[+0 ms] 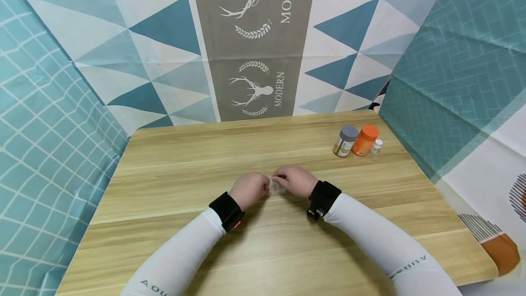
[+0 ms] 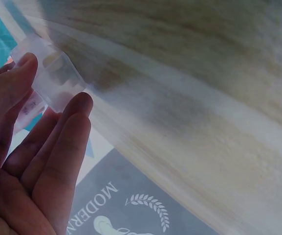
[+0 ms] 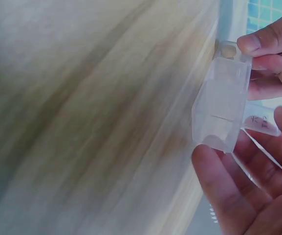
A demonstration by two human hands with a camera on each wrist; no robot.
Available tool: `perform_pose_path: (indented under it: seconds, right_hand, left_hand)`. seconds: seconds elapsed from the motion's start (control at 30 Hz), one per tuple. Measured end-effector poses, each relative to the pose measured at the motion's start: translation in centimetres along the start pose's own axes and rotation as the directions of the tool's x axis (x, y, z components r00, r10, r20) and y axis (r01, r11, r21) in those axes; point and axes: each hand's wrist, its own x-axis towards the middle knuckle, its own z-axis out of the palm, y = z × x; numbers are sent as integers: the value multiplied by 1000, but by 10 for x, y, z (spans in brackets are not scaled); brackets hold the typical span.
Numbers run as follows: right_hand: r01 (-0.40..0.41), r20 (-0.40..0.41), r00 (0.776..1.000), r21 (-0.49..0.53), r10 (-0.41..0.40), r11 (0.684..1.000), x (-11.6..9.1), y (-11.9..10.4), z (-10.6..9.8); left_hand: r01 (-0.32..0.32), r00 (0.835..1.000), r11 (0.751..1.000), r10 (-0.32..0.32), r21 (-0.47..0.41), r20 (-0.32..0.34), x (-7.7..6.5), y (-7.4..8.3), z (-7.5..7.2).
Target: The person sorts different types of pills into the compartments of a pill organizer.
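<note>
Near the middle of the table, both hands are at a small translucent plastic pill box (image 1: 277, 187). In the right wrist view it has compartments, and an open lid flap (image 3: 262, 124) with printed letters sticks out from its side. A beige tablet (image 3: 228, 51) shows at one end and a pale round piece (image 3: 212, 142) at the other. My left hand (image 1: 250, 188) pinches the box's left end, thumb on top. My right hand (image 1: 296, 181) holds the other end, a fingertip (image 3: 204, 154) against its corner and the thumb near the lid flap.
At the table's back right stand a grey-capped bottle (image 1: 346, 140), an orange bottle (image 1: 365, 141) and a small white bottle (image 1: 376, 145), close together. Patterned cloths hang behind and at both sides of the wooden table (image 1: 172, 172).
</note>
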Motion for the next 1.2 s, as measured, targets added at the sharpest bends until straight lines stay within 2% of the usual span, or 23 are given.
perform_pose_path:
  seconds: [0.23,0.43,0.7,0.9,1.07,1.2]
  right_hand:
    - [-143,20,990,33,143,989,13,2,1]
    - [-211,44,977,1,211,978,20,7,5]
    - [-237,88,968,-2,236,972,30,9,9]
    - [-243,108,966,56,236,968,32,8,7]
    - [-258,53,966,107,253,960,24,11,7]
    - [-232,-23,970,184,240,955,9,15,1]
  left_hand:
    - [9,1000,1000,-9,9,21,-1,-1,-3]
    - [19,999,1000,-19,5,32,0,1,-2]
    - [17,999,1000,-17,10,28,-1,1,-4]
    - [11,1000,999,-11,38,6,-3,4,-4]
    - [-9,1000,997,9,83,3,-2,7,-3]
    - [3,1000,995,-3,102,5,-2,7,0]
